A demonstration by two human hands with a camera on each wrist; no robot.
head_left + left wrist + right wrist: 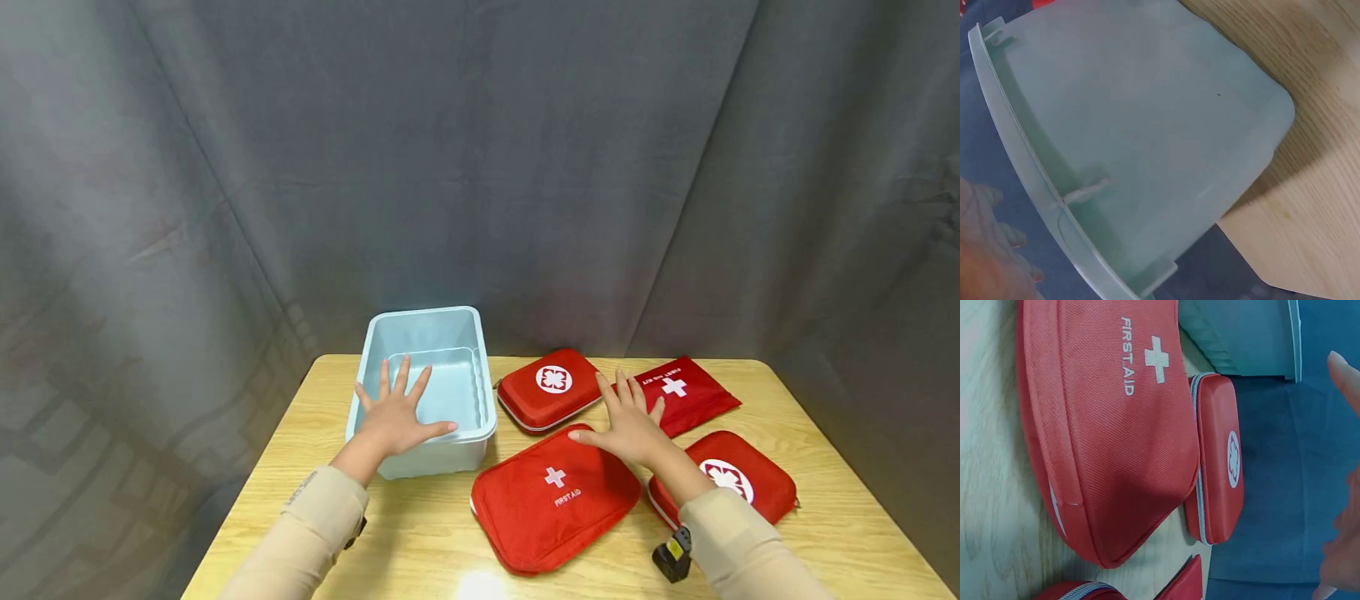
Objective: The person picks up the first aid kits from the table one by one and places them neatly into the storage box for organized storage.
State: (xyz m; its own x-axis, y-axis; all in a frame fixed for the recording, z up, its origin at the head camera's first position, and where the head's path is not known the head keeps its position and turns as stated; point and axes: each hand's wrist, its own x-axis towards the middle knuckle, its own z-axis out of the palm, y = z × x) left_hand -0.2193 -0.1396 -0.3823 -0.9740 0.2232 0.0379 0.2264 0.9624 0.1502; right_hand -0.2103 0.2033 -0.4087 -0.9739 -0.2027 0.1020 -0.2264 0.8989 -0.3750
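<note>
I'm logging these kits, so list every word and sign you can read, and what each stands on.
"FIRST AID", with a white cross: front pouch.
"FIRST AID KIT", upside down in the head view, with another white cross: flat pouch.
Round white emblems, no readable words: back case and right case.
Too small to read: left sleeve print.

From my remote station I count one light blue bin and two hands, one left hand, one right hand.
On the one bench I count two zipped cases with round emblems, one by the far edge, one toward the right edge; one pouch lettered FIRST AID; one flat pouch toward the far right corner: four in red.
</note>
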